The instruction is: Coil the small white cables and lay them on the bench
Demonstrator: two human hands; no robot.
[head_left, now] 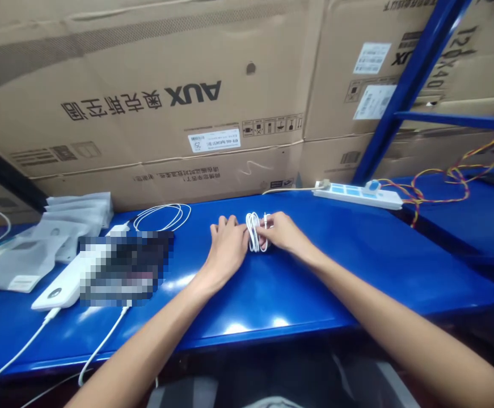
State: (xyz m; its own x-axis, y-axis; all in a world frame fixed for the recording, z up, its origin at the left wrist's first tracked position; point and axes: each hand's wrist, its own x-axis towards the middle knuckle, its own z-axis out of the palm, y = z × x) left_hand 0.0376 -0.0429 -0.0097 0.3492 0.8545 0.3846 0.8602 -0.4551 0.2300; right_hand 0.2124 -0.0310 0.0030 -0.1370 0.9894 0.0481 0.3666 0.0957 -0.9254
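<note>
A small coil of white cable (254, 232) sits between my two hands on the blue table (336, 266). My left hand (226, 246) is closed on the coil's left side, fingers curled against the loops. My right hand (283, 231) pinches the coil's right side with thumb and fingertips. Both forearms reach in from the bottom edge.
A second loose white cable (164, 215) lies to the left, beside a white power bank (59, 289) with cables plugged in and a stack of grey pouches (55, 226). A white power strip (359, 194) and coloured wires (451, 175) lie at the right. Cardboard boxes (165, 96) stand behind.
</note>
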